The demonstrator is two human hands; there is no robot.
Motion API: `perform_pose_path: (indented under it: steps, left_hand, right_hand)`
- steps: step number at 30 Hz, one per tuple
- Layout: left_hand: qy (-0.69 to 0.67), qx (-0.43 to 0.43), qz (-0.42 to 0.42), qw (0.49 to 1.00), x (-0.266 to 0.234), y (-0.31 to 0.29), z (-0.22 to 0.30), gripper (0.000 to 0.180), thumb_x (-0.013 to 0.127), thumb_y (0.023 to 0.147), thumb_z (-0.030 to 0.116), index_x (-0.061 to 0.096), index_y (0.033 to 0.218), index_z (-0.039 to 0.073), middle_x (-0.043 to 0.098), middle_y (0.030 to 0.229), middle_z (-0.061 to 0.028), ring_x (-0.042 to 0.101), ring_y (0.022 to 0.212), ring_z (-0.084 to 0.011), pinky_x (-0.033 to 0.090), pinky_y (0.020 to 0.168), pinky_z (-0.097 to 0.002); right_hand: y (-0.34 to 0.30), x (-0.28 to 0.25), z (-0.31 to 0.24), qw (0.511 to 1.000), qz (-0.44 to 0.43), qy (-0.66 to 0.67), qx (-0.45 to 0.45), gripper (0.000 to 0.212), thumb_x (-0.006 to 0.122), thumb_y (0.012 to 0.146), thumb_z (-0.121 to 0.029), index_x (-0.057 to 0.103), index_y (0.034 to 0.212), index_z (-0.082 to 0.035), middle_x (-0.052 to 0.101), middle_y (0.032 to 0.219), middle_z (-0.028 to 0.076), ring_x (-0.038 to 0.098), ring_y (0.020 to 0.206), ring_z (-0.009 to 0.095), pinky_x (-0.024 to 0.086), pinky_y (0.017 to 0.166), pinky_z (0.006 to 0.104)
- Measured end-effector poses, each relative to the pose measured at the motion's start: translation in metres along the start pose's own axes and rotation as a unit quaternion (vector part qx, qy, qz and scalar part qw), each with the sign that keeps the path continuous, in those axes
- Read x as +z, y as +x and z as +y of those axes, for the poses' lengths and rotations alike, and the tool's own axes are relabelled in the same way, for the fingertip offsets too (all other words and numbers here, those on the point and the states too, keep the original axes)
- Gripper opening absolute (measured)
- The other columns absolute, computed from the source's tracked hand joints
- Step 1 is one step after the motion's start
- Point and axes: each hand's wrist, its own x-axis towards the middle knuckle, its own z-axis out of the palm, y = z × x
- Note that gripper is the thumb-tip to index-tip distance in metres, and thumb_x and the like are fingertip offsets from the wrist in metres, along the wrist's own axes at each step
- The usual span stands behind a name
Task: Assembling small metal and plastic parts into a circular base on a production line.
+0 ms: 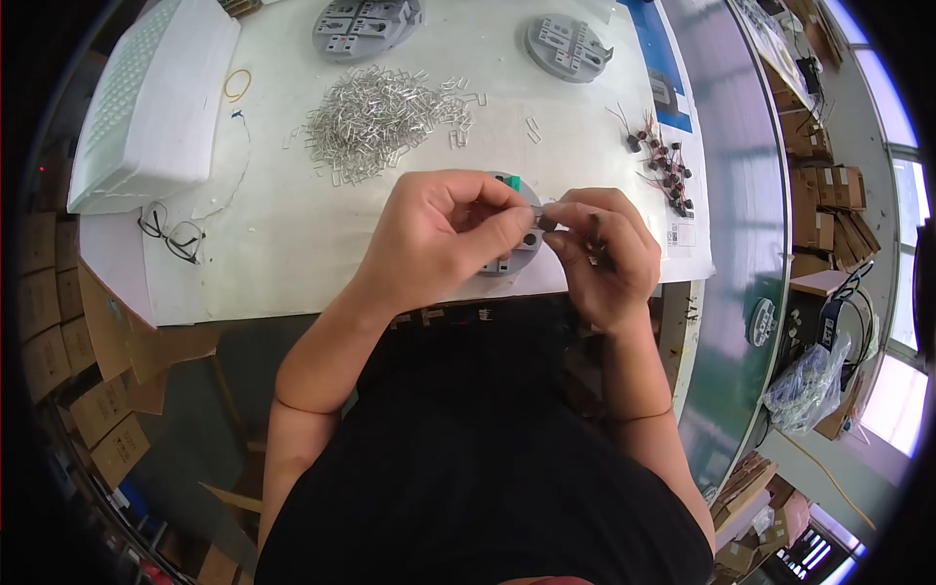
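My left hand [439, 234] is closed in a pinch, thumb and forefinger meeting at a tiny part too small to make out. Against those fingertips, my right hand [619, 253] pinches a small dark block-like piece [548, 223]. More small dark or brownish pieces [595, 239] show between the curled fingers of that hand. Beneath both hands lies a round grey plastic base [527, 259] with a green piece [514, 182] at its far edge; the hands hide much of it. Beyond my left hand is a heap of U-shaped silvery metal clips [370, 122].
Two more grey round bases [366, 29] [565, 47] sit at the table's far side. Black round components with thin wires [671, 171] lie at right. A white foam box [161, 107], eyeglasses [174, 234] and a yellow band [237, 85] are at left. Cardboard boxes [54, 322] stand beside the table.
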Motion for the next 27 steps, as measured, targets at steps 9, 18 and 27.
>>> perform_pose_path:
  steps: [9, 18, 27]
  left_hand:
    - [-0.083, 0.016, 0.005, 0.996, 0.011, -0.005, -0.006, 0.015, 0.076, 0.1, 0.008, 0.074, 0.103, -0.007, 0.074, 0.088, -0.0032, 0.067, 0.079, -0.0044, 0.054, 0.067, -0.0215]
    - [0.19, 0.211, 0.052, 0.957, 0.02, 0.0, -0.005, 0.007, 0.076, 0.095, 0.002, 0.074, 0.099, -0.004, 0.074, 0.085, -0.0042, 0.066, 0.073, -0.0054, 0.054, 0.065, -0.0227]
    - [0.132, 0.15, -0.016, 0.98, 0.011, -0.004, -0.003, 0.009, 0.077, 0.094, 0.005, 0.075, 0.095, -0.004, 0.072, 0.084, -0.003, 0.063, 0.077, -0.006, 0.051, 0.066, -0.0244]
  right_hand:
    - [-0.021, 0.015, -0.003, 0.933, 0.065, 0.303, 0.182, 0.019, 0.074, 0.1, 0.002, 0.07, 0.118, 0.004, 0.07, 0.116, 0.011, 0.067, 0.084, 0.013, 0.055, 0.074, 0.0227]
    - [-0.023, 0.008, -0.002, 0.925, 0.07, 0.292, 0.231, 0.016, 0.075, 0.1, 0.0, 0.071, 0.116, 0.003, 0.071, 0.112, 0.008, 0.065, 0.095, 0.012, 0.051, 0.087, 0.0249]
    - [-0.018, -0.005, -0.005, 0.905, -0.009, 0.352, 0.24, 0.018, 0.079, 0.098, -0.004, 0.07, 0.112, 0.003, 0.071, 0.102, 0.006, 0.064, 0.081, 0.011, 0.052, 0.069, 0.0241]
